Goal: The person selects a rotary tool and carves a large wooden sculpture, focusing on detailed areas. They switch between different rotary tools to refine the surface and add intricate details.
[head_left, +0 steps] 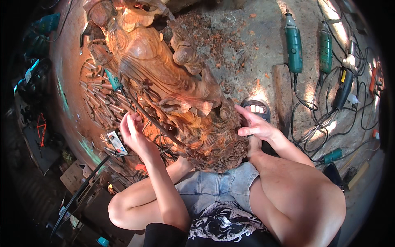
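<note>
A large reddish-brown wood carving [164, 78], with draped folds and a densely carved base, lies at a slant before me, its base close to my lap. My right hand [257, 125] rests against the right side of that base, thumb and forefinger spread; the other fingers are partly hidden. Left of the carving, my left hand [135, 132] is raised with its fingers bent together; whatever they may pinch is too small to make out. A dark cable-like strip [154, 117] crosses the carving beside this hand. Farther up lies a green-bodied tool [113, 80].
Many chisels and gouges [103, 99] lie fanned out at left, above a small white control box [117, 143]. On the right floor are green die grinders [293, 49], a black power tool [343, 88], tangled cords and a wooden strip [282, 96]. Wood chips [218, 45] litter the far floor.
</note>
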Tool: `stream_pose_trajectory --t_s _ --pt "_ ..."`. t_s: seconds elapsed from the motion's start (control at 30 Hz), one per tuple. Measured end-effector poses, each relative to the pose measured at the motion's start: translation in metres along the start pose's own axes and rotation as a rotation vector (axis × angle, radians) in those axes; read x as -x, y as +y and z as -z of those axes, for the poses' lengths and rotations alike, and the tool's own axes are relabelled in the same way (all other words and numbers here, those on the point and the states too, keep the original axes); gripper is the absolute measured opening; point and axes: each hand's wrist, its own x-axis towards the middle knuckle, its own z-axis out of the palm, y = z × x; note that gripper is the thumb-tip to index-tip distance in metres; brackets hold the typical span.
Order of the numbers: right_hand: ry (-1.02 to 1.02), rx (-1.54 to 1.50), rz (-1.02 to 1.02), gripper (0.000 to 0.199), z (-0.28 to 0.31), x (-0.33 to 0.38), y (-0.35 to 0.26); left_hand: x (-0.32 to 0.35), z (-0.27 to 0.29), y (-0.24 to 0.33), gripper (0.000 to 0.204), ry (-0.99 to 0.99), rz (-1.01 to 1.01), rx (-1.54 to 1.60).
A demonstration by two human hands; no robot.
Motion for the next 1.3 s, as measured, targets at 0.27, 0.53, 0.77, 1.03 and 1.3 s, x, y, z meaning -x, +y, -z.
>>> stream_pose_trajectory --t_s 0.27,0.53,0.77,1.03,1.3 --pt "0.072 0.310 0.010 0.123 -0.019 -0.003 -0.014 -0.108 -0.059 0.038 0.093 -0.411 0.216 0.302" --pt "0.107 0.213 0.125 0.121 -0.018 -0.008 -0.015 -0.112 -0.105 0.056 0.085 -0.683 0.209 0.603" --pt "0.092 0.045 0.155 0.119 -0.040 -0.007 -0.003 -0.101 -0.090 0.063 0.067 -0.542 0.175 0.555" --pt "0.142 0.019 0.156 0.117 -0.026 0.011 -0.003 -0.085 -0.124 0.083 0.051 -0.728 0.078 0.661" --pt "0.307 0.443 0.211 0.090 -0.032 0.046 -0.030 -0.101 -0.120 0.060 0.106 -0.458 -0.055 0.077"
